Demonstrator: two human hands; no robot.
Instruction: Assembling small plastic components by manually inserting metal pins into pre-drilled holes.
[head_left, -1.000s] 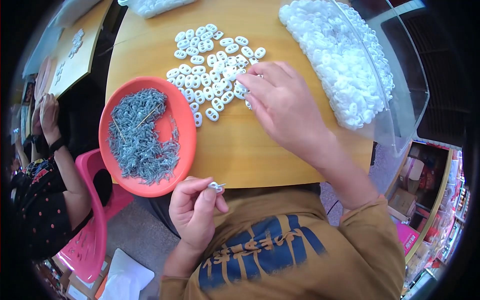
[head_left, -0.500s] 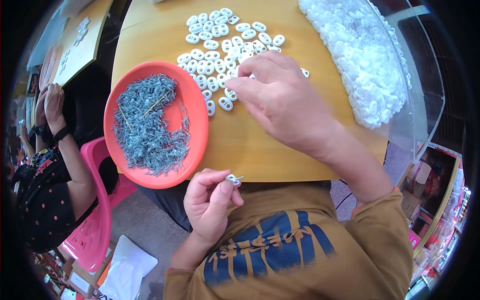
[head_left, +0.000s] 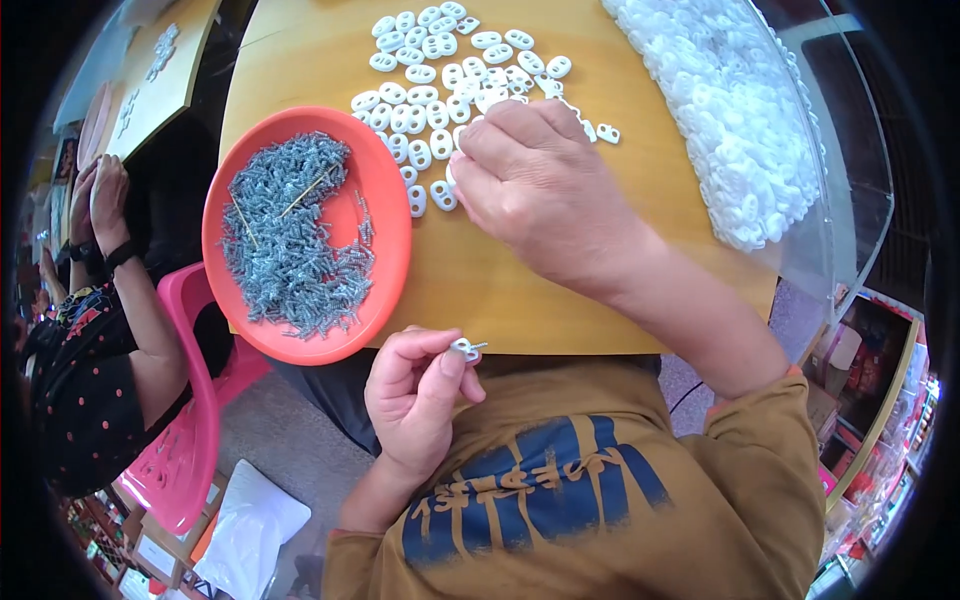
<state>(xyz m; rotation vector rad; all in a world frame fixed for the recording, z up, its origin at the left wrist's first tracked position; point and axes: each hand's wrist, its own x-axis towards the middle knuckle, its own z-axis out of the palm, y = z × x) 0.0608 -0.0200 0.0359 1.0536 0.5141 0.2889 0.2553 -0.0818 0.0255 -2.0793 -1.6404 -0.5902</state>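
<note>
Small white clip (head_left: 465,349) — screw through it

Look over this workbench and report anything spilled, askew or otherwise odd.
Little stands out. Two long yellowish sticks lie among the grey screws in the orange dish, unlike the rest. A few white pieces sit apart from the main spread beside the right hand. Nothing looks spilled or damaged.

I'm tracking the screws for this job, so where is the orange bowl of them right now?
In the head view the orange bowl sits on the wooden table's left side, beside the loose white plastic pieces and just above the left hand.
</note>
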